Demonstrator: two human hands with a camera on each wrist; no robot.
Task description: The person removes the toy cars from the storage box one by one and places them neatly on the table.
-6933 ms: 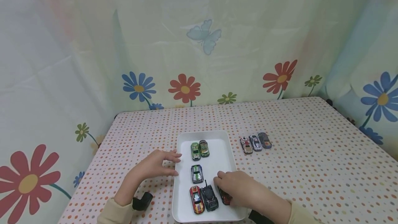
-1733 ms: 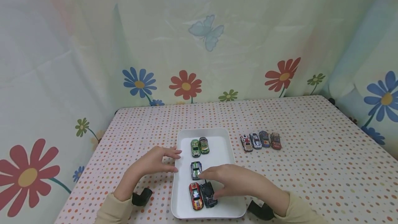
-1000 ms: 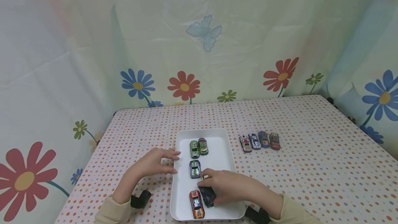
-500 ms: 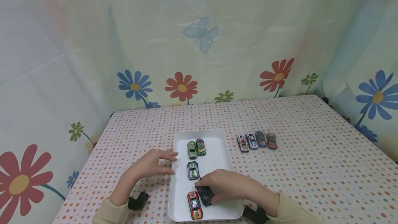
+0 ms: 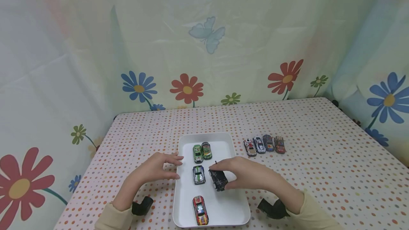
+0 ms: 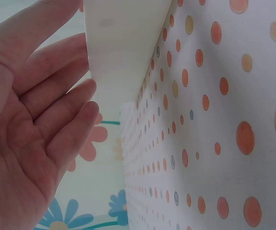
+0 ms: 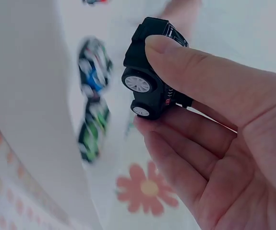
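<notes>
My right hand (image 5: 252,174) pinches a black toy armoured car (image 5: 218,179) between thumb and fingers, held above the white tray (image 5: 230,219). Its pale-spoked wheels show in the right wrist view, where the toy car (image 7: 145,72) is tilted. At the tray's left rim, my left hand (image 5: 159,168) has its fingers extended; in the left wrist view its fingertips (image 6: 92,108) lie at the tray wall (image 6: 123,43). Inside the tray are a red-and-yellow toy car (image 5: 200,210), a silver-and-green one (image 5: 198,175), and two green ones side by side, the left (image 5: 197,153) and the right (image 5: 206,151).
Right of the tray, several toy cars stand in a row on the dotted tablecloth (image 5: 319,159), from a white-and-red one (image 5: 250,147) to a dark red one (image 5: 279,144). A flowered curtain (image 5: 249,38) hangs behind the table.
The right hand has taken hold of the black toy armoured car and lifted it up and away from the red-and-yellow car. Earlier, a dark red car joined the row. The left hand stays put.
</notes>
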